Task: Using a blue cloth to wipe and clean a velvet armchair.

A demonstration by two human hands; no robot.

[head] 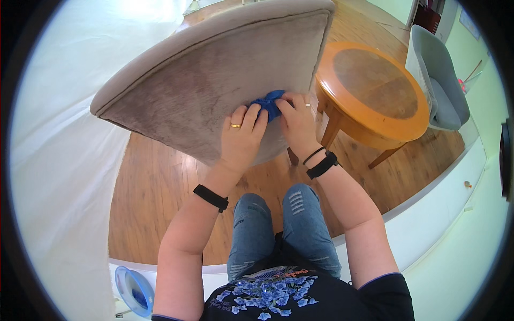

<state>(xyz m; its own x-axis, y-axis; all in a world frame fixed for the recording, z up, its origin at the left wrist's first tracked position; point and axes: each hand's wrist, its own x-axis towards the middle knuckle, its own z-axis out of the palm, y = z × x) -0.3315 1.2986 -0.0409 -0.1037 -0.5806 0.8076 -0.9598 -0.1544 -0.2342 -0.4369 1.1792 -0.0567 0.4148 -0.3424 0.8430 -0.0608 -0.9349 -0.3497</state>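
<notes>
Before me stands a padded seat [209, 80] in taupe velvet-like fabric, wedge-shaped, with a piped seam along its raised far edge. Darker, brushed-looking patches show on its left part. A bunched blue cloth [270, 106] lies against the fabric near the seat's front right. My left hand [243, 130] grips the cloth's left side, fingers bent over it and a gold ring on one finger. From the right, my right hand [298, 120] pinches the cloth's other side with thumb and fingers. The fingers hide part of the cloth.
To the right stands a round wooden table [373, 86]; beyond it is a grey tub chair [439, 80]. A white sheet or curtain [60, 152] hangs at left. Behind me at lower left sits a blue plastic basin [134, 291] with something dark blue inside. The floor [160, 208] is wood-plank.
</notes>
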